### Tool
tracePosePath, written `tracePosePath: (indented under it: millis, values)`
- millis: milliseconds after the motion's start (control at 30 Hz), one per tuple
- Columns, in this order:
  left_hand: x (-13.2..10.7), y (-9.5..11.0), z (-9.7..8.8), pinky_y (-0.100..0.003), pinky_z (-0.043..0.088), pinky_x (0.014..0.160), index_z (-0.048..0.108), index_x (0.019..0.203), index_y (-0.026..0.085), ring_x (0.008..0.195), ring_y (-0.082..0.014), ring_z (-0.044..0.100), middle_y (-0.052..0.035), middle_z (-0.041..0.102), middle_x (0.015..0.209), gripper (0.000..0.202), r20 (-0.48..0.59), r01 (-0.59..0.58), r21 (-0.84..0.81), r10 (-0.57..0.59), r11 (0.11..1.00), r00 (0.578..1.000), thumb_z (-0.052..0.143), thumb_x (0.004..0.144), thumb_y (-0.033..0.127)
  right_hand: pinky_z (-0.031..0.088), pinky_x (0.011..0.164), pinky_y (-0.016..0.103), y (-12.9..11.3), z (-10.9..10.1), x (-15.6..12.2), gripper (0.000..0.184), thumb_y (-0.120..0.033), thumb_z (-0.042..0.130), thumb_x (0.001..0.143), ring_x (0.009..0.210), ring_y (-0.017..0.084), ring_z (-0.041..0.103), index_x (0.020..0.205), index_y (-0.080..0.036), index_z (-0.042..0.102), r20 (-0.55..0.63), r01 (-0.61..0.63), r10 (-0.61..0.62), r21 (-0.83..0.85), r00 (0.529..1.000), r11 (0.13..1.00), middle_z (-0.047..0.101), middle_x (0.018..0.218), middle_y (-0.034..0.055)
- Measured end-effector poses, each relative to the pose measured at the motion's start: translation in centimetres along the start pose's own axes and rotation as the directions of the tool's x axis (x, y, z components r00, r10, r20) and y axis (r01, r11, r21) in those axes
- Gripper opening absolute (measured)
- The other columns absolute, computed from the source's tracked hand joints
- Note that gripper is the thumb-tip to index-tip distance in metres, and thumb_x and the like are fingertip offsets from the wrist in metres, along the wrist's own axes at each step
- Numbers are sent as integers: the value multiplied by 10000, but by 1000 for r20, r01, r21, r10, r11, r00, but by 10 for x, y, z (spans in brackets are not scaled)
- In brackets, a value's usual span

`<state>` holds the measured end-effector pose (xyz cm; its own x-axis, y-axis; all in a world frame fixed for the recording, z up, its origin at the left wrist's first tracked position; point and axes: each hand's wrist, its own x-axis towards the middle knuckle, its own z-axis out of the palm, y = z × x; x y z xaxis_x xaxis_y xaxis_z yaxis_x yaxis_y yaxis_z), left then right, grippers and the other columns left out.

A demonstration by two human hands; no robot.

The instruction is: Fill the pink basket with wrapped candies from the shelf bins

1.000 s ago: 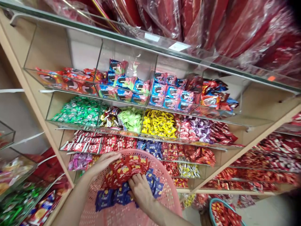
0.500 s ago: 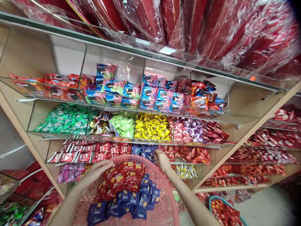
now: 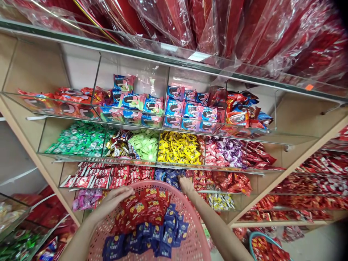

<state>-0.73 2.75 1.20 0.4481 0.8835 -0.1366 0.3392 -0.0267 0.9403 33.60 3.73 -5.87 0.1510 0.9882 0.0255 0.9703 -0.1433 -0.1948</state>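
A round pink plastic basket (image 3: 196,217) with a perforated wall tilts toward me, holding red packets (image 3: 144,209) with orange pictures and dark blue packets (image 3: 156,232). My left hand (image 3: 115,199) lies over its left rim, fingers stretched along the edge; the thumb is hidden. Beyond the far rim, my right hand (image 3: 187,184) reaches into a low shelf compartment of small blue wrapped candies (image 3: 170,177). Its fingers curl down onto them, and the fingertips are partly hidden among the wrappers.
Above are glass-fronted shelves with yellow candies (image 3: 179,148), green candies (image 3: 78,139) and blue-pink cookie packs (image 3: 174,107). Red packets (image 3: 89,175) lie left of the blue ones. A teal-rimmed basket (image 3: 254,237) stands on the floor at right. Plastic-wrapped red goods (image 3: 168,21) hang over the top.
My right hand has dipped slightly deeper among the blue candies. The view has shifted a little, so the shelves sit slightly farther right. My left hand keeps its place on the basket.
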Motion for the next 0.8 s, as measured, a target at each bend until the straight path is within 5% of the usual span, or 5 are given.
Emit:
tracePosePath:
  millis: [267, 433, 667, 800]
  values:
    - [-3, 3, 1, -326, 324, 1020, 693, 870, 215, 1105, -230, 523, -34, 645, 1102, 404, -3, -35, 45, 36, 998, 999, 510, 749, 553, 368, 567, 213, 2, -28, -34, 183, -295, 451, 837, 614, 128, 529, 801, -160, 568, -167, 97, -41, 344, 985, 934, 590, 691, 18]
    - [-1, 0, 3, -354, 299, 1035, 702, 707, 198, 1085, -246, 524, -41, 659, 1049, 414, -35, -70, 76, 72, 995, 997, 508, 738, 562, 318, 485, 209, -27, -48, -70, 268, -397, 498, 807, 494, 93, 387, 663, -172, 519, -234, 254, -122, 703, 965, 664, 450, 553, -44]
    - [-5, 3, 6, -350, 271, 1037, 712, 641, 208, 1062, -235, 523, -32, 658, 1005, 441, -56, -94, 70, 98, 993, 994, 479, 764, 561, 442, 714, 271, -109, -52, -96, 263, -223, 413, 876, 834, 171, 571, 1093, -210, 561, -335, 507, -395, 383, 855, 772, 588, 971, 61]
    - [-3, -2, 6, -329, 297, 1005, 716, 644, 203, 1038, -223, 533, -33, 658, 996, 426, -55, -111, 35, 113, 993, 992, 485, 774, 538, 478, 656, 277, -141, -36, -94, 335, -180, 374, 891, 796, 183, 597, 1197, -226, 502, -264, 535, -477, 231, 838, 813, 552, 1028, 90]
